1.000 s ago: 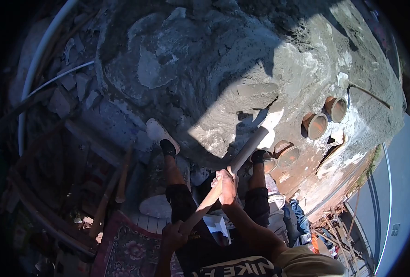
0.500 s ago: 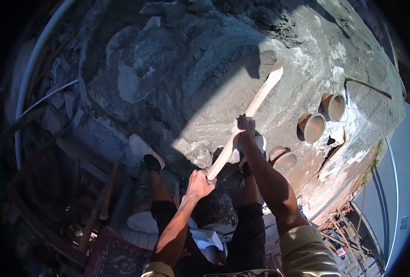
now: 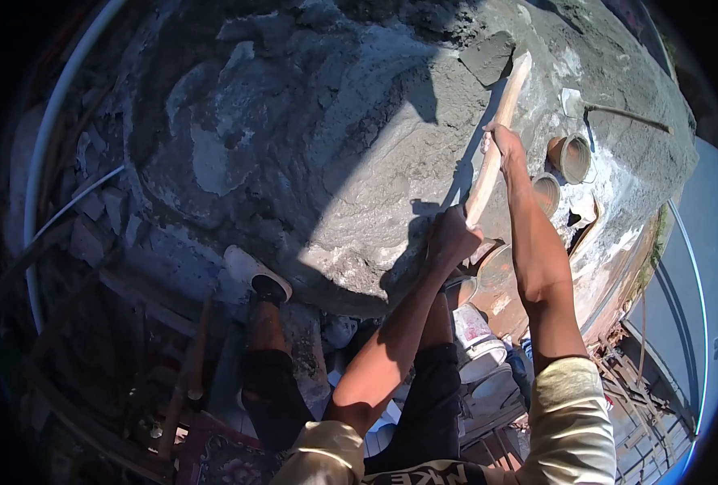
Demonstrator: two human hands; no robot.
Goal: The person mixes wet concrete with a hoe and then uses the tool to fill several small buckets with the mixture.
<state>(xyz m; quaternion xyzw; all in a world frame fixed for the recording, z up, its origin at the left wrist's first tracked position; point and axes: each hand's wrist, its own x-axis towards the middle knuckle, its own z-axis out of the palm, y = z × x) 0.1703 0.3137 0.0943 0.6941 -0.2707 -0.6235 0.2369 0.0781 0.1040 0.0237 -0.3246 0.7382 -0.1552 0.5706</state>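
Both of my hands hold one pale wooden handle (image 3: 493, 166) that slants up and to the right. Near its lower end, my left hand (image 3: 454, 237) is wrapped round the wood. Further up, my right hand (image 3: 505, 147) grips it with closed fingers. A flat grey blade (image 3: 487, 59) shows at the handle's far end, against the wet grey mortar (image 3: 375, 194). The mortar spreads wide in front of my feet, partly in sun and partly in shadow.
Buckets (image 3: 569, 158) stand right of my right hand, some partly behind my arms. A tool with a thin handle (image 3: 630, 117) lies at the upper right. A white bucket (image 3: 482, 356) is beside my right leg. Broken blocks (image 3: 92, 238) and a pale pipe (image 3: 48, 133) are at the left.
Both hands and the handle have moved up and to the right, still gripping. The handle stands steeper, and the grey blade now shows at its far end.
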